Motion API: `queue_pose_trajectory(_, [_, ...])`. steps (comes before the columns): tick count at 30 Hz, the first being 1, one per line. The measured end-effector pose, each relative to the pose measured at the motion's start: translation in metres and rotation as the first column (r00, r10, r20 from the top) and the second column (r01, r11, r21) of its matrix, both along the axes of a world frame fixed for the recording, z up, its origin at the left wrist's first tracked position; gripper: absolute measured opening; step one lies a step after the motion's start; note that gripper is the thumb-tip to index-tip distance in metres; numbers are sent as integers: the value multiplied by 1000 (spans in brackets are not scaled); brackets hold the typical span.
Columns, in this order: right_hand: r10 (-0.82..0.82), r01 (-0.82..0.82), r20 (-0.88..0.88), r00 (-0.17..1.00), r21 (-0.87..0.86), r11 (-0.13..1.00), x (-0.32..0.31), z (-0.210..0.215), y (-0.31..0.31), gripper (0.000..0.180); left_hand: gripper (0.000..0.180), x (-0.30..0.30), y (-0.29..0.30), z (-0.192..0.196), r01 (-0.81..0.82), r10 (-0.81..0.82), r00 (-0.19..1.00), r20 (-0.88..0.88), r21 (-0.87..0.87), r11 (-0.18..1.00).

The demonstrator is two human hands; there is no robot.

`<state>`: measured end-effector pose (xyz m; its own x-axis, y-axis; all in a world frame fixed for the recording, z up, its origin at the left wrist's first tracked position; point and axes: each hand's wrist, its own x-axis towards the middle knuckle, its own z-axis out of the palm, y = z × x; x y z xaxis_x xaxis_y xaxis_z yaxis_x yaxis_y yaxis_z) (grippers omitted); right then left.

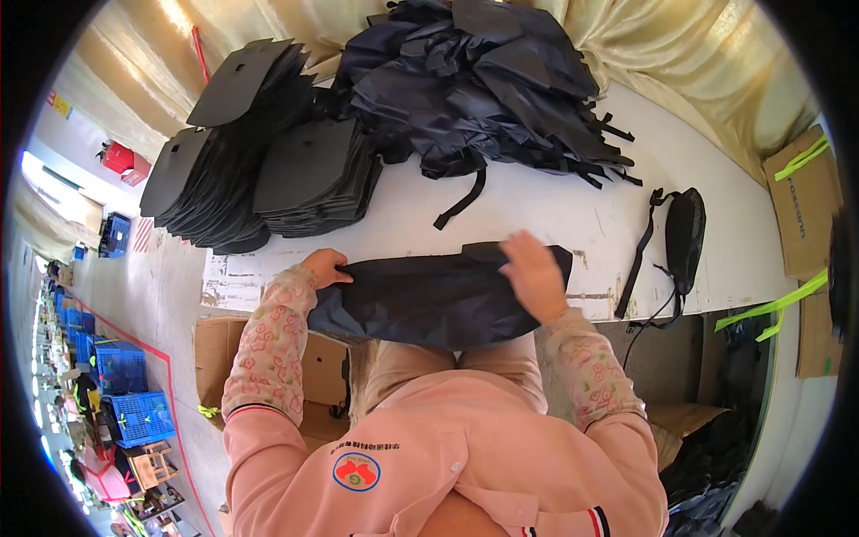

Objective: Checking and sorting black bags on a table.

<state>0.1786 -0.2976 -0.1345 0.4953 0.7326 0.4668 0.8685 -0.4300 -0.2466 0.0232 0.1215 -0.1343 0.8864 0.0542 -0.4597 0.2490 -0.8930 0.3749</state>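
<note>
A folded black fabric piece [420, 300] lies across the front edge of the white table, its near side hanging over my lap. My left hand [327, 267] grips its upper left corner, thumb on top and the other fingers partly hidden. Over the right end of the same fabric, my right hand [534, 276] rests with fingers stretched out and slightly blurred. Farther back is a large heap of black fabric pieces [474, 89] with straps sticking out. To its left stand stacks of dark grey flat panels [309, 174] with rounded corners.
On the right of the white table [555, 210] lie a black mesh pouch [685, 237] and a strap [637, 255]. Cardboard boxes [803, 210] stand at the far right, another cardboard box [217, 358] below the table's left. Gold curtains [707, 63] hang behind. Blue crates [141, 418] stand on the floor.
</note>
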Motion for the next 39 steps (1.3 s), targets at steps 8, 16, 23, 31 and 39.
queue_pose_trajectory(8, [225,-305,-271,936,-302,903,-26,-30,11,78,19,-43,69,7,-315,287,948,-133,-299,901])
queue_pose_trajectory(16, [207,-300,-296,933,-315,900,-23,-28,12,77,26,-77,83,91,-622,516,780,-353,-345,703])
queue_pose_trajectory(23, [294,-306,-329,897,18,952,-27,46,57,74,41,-50,3,143,-489,461,868,-185,-481,728])
queue_pose_trajectory(31, [592,59,-792,151,605,794,-68,68,151,21,36,23,-52,138,-224,398,868,298,-479,848])
queue_pose_trajectory(39, [474,14,-871,128,479,877,-59,55,136,16,57,29,68,85,-295,160,810,565,155,943])
